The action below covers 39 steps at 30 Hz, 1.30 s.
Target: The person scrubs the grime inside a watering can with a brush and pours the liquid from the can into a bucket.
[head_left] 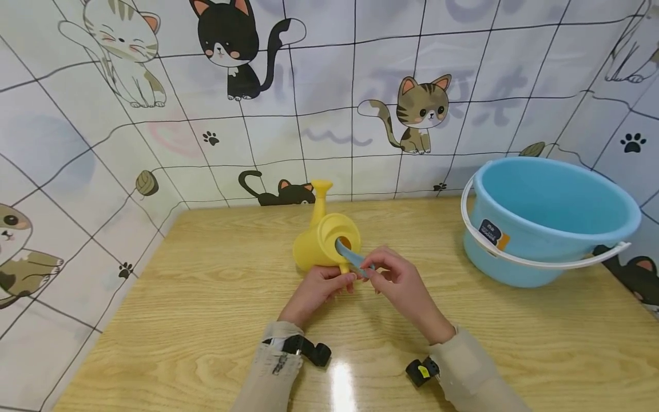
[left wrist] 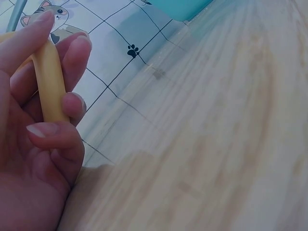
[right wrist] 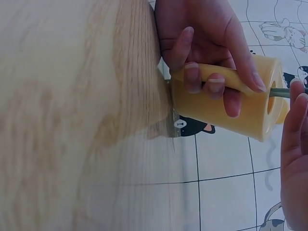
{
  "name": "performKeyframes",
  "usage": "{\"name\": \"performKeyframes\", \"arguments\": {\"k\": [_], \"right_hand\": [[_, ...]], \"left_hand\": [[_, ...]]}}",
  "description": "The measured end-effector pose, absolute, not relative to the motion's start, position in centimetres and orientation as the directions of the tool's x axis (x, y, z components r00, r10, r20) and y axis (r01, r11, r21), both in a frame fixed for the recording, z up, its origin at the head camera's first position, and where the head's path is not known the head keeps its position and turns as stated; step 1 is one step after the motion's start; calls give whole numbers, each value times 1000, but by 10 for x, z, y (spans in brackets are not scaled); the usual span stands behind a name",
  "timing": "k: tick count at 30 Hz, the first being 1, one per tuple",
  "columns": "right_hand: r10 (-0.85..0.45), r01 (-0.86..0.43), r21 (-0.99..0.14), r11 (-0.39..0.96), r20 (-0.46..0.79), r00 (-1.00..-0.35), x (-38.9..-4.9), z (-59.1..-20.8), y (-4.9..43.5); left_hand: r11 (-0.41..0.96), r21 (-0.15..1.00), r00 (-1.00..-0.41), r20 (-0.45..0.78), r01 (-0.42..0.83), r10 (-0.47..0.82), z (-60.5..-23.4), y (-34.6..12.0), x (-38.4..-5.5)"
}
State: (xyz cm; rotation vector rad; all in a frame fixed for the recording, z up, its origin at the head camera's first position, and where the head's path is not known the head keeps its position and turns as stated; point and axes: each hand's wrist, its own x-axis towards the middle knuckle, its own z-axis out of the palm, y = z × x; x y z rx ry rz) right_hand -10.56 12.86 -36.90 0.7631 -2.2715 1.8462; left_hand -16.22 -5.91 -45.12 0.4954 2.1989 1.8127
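Observation:
A yellow toy watering can (head_left: 309, 249) sits on the wooden table, its spout pointing away and its round top opening facing the person. My left hand (head_left: 324, 289) curls its fingers round the can's handle (left wrist: 50, 82), which shows clearly in the left wrist view. Between thumb and fingers, my right hand (head_left: 399, 280) pinches a slim blue-grey piece (head_left: 350, 254) whose far end reaches into the can's opening. What kind of thing this piece is cannot be told, since one end is inside the can and the other is under the fingers.
To the right stands a large light blue bucket (head_left: 515, 260) with a white handle (head_left: 546, 264) hanging down its front. Behind the table (head_left: 206, 332) hangs a white cloth (head_left: 329, 131) printed with cats and grid lines. Each wrist wears a strapped black camera.

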Motion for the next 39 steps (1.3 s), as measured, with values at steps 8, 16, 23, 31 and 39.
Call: {"name": "performKeyframes", "arguments": {"k": [8,16,23,31,39], "right_hand": [[-321,-425,-895,133,367,-873,-104,-368,127],[-315,-370,-919,139,313,-896,-104,-366,127],[-303,-342,-930,136,289,-908,-104,-365,126],[-288,-335,-930,148,284,-915,-105,-365,125],[-216,-308,-933,186,267,-939,-106,-368,125]], "left_hand": [[186,974,-903,41,132,427,-451,-57,-163],[181,976,-902,29,118,431,-449,-58,-163],[176,981,-907,-5,76,422,-435,-59,-156],[190,978,-908,-4,83,419,-420,-59,-148],[182,980,-903,-3,83,429,-423,-59,-149]]}}
